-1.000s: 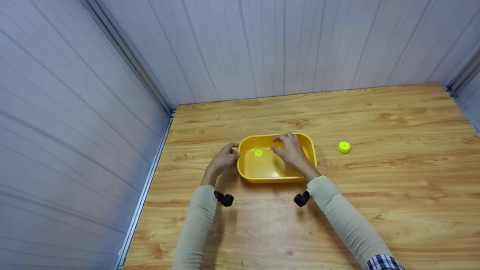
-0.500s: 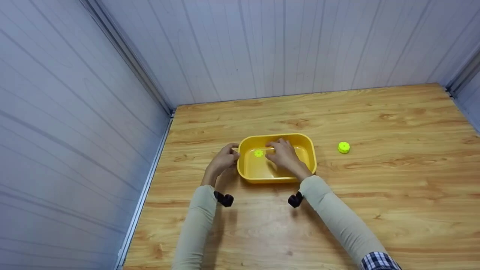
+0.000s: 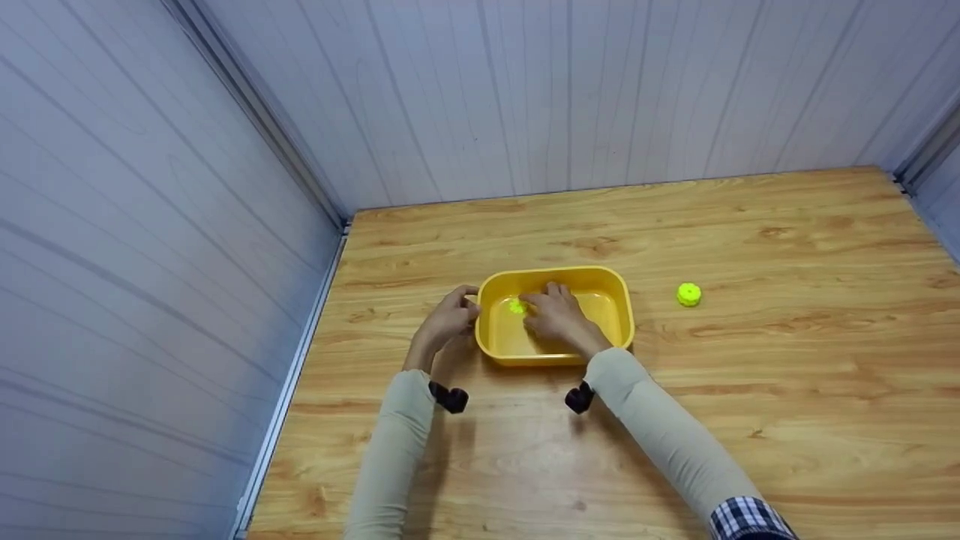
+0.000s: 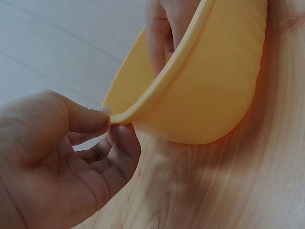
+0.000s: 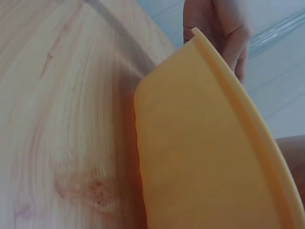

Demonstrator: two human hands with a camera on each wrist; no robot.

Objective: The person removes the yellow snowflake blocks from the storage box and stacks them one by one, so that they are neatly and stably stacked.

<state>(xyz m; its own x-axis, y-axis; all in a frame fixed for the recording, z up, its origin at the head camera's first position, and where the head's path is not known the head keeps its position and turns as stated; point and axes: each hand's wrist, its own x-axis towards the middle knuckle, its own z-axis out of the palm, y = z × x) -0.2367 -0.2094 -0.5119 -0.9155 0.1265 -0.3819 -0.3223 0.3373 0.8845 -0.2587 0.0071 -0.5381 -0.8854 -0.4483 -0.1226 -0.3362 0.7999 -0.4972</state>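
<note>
A yellow plastic tub sits on the wooden table. My left hand pinches its left rim, thumb on top and fingers curled below, as the left wrist view shows closely. Inside the tub my right hand reaches down with fingers spread. Its index fingertip is right at a small bright yellow-green flower-shaped piece on the tub floor; its thumb is lower and apart from the index finger. In the right wrist view the tub wall hides most of the right hand.
A thicker yellow-green scalloped piece lies on the wooden table right of the tub. Pale panelled walls stand behind and to the left. Small black wrist cameras hang by both cuffs.
My right hand has moved left and lower inside the tub, up to the flower-shaped piece. The left hand, the tub and the piece on the table stay in place.
</note>
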